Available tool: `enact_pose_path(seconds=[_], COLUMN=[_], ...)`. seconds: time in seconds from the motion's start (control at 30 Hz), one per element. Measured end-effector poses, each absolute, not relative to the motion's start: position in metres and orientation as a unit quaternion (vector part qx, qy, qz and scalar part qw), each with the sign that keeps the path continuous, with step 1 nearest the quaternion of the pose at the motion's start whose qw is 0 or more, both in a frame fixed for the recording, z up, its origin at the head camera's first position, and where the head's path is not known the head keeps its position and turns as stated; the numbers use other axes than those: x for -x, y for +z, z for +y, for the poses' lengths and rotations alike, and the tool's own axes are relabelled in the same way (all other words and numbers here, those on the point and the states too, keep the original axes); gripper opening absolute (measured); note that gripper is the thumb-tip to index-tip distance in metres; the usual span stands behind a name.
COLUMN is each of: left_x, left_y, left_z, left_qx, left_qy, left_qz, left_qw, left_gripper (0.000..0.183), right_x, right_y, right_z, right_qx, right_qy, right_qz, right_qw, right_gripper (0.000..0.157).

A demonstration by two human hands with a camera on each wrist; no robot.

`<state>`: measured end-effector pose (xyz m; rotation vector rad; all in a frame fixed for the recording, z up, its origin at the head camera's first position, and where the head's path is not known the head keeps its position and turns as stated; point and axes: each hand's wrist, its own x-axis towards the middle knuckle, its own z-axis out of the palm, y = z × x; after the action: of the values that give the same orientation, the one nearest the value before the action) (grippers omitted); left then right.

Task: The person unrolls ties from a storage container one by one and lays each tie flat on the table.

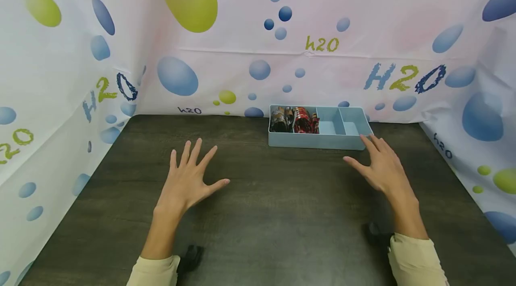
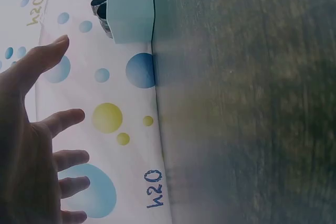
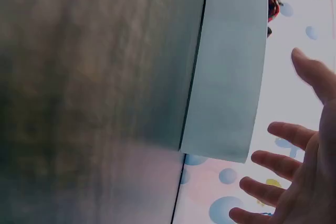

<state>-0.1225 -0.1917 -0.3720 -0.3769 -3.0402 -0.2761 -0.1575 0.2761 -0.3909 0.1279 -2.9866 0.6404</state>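
My left hand (image 1: 186,186) hovers over the left part of the table with its fingers spread and nothing in them. My right hand (image 1: 380,165), fingers extended and holding nothing, is at the front right corner of a light blue divided box (image 1: 314,141); whether it touches the box I cannot tell. Inside the box's left part lie dark shiny bundles (image 1: 279,120) and red shiny bundles (image 1: 303,120), their exact kind unclear. The two compartments on the right show bare floors. In the right wrist view, the box's side wall (image 3: 226,77) stands beyond the open fingers.
The dark wooden table (image 1: 266,214) stretches between both arms. A white curtain (image 1: 234,49) printed with blue and green dots hangs behind it and along both sides. The box stands at the table's back edge, close to the curtain.
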Motion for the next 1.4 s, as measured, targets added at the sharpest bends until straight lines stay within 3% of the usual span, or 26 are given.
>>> enact_pose_path(seconds=[0.6,1.4], left_x=[0.131,0.166], left_y=[-0.372,-0.373], left_z=[-0.182,-0.158], left_qx=[0.164,0.192], left_qy=[-0.096,-0.125], left_qz=[-0.981,-0.973], left_qw=[0.035,0.042], left_gripper=[0.089,0.081], right_x=[0.209,0.218], right_y=[-0.394,-0.396], right_z=[0.293,0.287], right_qx=[0.046,0.07], right_qy=[0.307,0.363], right_qz=[-0.95,-0.928], right_qw=[0.04,0.055], right_gripper=[0.096,0.091])
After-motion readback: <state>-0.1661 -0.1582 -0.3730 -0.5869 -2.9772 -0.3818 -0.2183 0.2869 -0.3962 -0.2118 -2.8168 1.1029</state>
